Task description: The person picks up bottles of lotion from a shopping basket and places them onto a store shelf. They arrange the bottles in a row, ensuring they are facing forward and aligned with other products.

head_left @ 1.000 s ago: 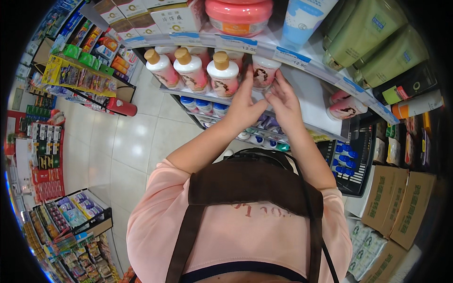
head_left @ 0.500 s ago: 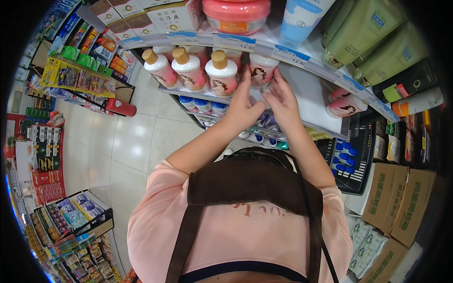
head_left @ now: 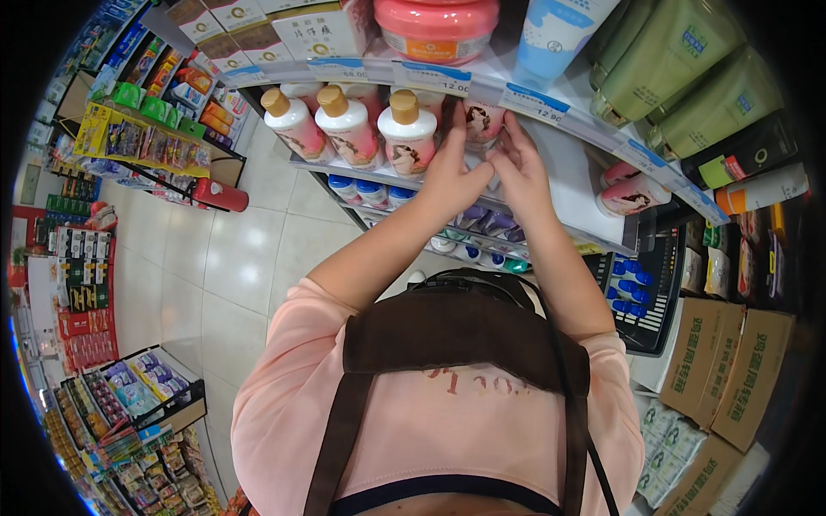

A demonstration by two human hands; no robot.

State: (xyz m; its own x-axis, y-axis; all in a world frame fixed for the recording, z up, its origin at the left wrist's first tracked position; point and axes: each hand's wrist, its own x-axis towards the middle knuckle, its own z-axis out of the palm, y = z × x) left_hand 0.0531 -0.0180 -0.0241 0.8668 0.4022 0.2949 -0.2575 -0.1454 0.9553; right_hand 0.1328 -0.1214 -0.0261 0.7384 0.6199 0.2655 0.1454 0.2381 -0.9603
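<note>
A white and pink lotion bottle [head_left: 483,123] stands on the shelf, its upper part hidden under the shelf edge above. My left hand [head_left: 457,176] presses along its left side, fingers reaching back. On its other side my right hand [head_left: 521,168] closes in, so the bottle is held between the two. Both thumbs almost meet in front of it. Left of my hands, matching lotion bottles [head_left: 406,136] with gold caps line the shelf front, more of them behind. Two more pink bottles [head_left: 634,194] are at the shelf's right end.
A price-label rail [head_left: 465,84] runs just above my hands. Over it are a pink jar [head_left: 437,30], a blue tube [head_left: 559,43] and green tubes [head_left: 667,64]. Blue-capped bottles [head_left: 372,192] fill the shelf below. Cardboard boxes [head_left: 727,365] stand to the right.
Both hands have moved slightly farther in, and the bottle between them has gone deeper under the upper shelf. The neighbouring bottles stay in place.
</note>
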